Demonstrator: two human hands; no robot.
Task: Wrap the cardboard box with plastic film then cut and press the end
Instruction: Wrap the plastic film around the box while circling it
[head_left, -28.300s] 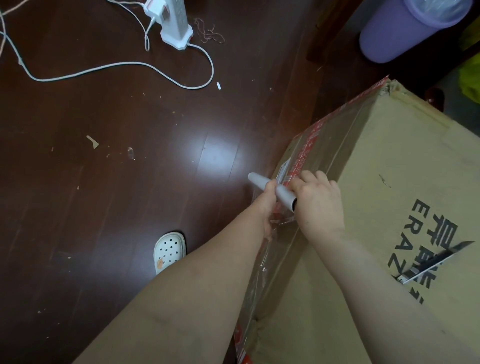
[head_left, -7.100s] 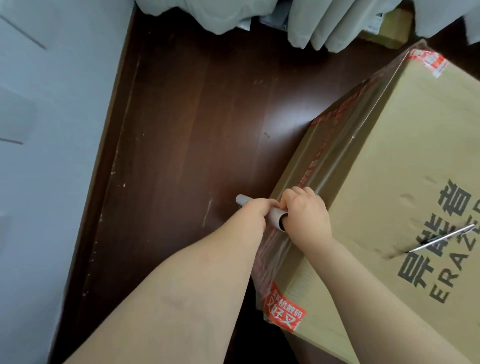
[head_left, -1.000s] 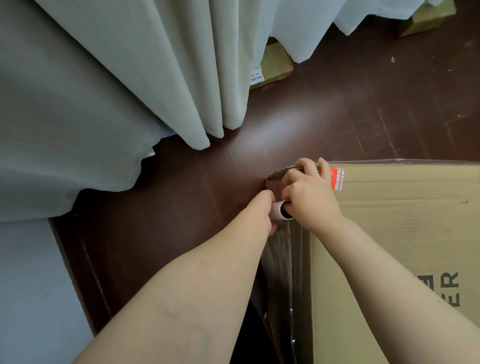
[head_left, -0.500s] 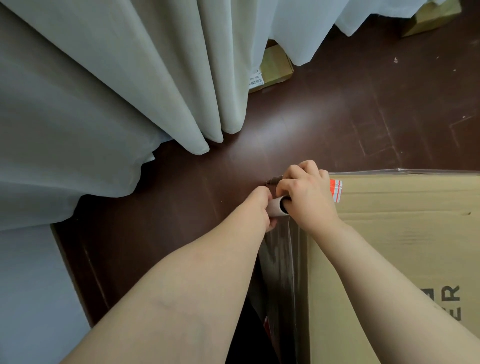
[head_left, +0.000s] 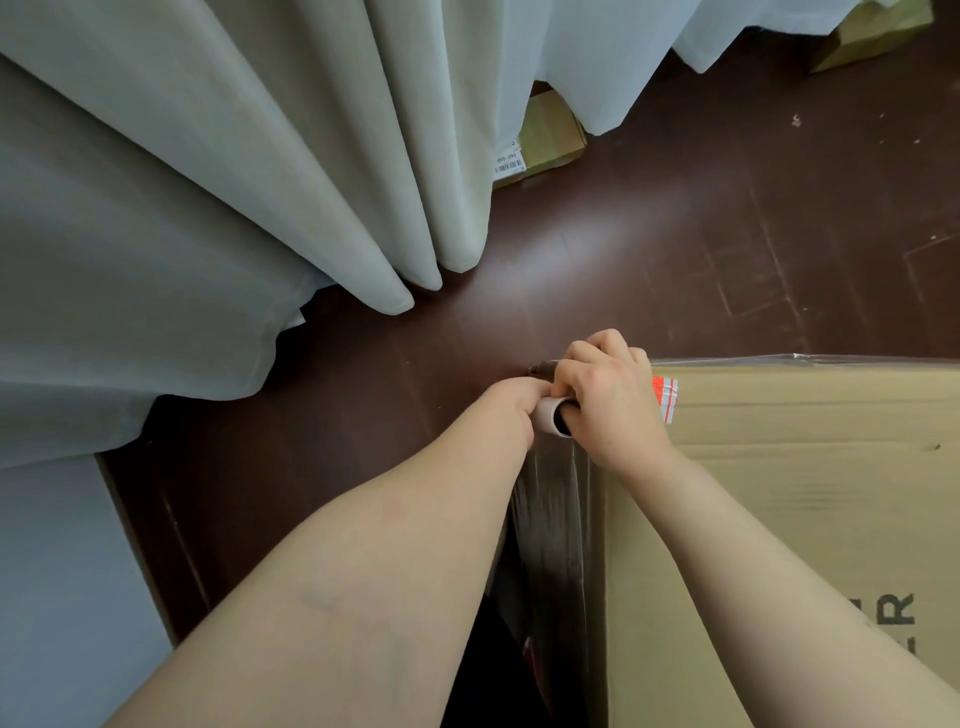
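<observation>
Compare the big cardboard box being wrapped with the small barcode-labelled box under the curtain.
The big box has plastic film along its side; the small box shows none. The big box carries red-and-white tape; the small box a white barcode label. Both are brown cardboard on the dark floor.

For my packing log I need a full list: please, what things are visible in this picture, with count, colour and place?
cardboard box: one, brown, lower right
plastic film: one sheet, clear, along the box's left side
film roll: one, pale, at the box's corner
label: one, red and white, on that corner
small boxes: two, tan, by the curtains, top
curtains: one set, grey-white, upper left
floor: one, dark brown, centre
hands: two, bare, left hand and right hand gripping the film roll
</observation>
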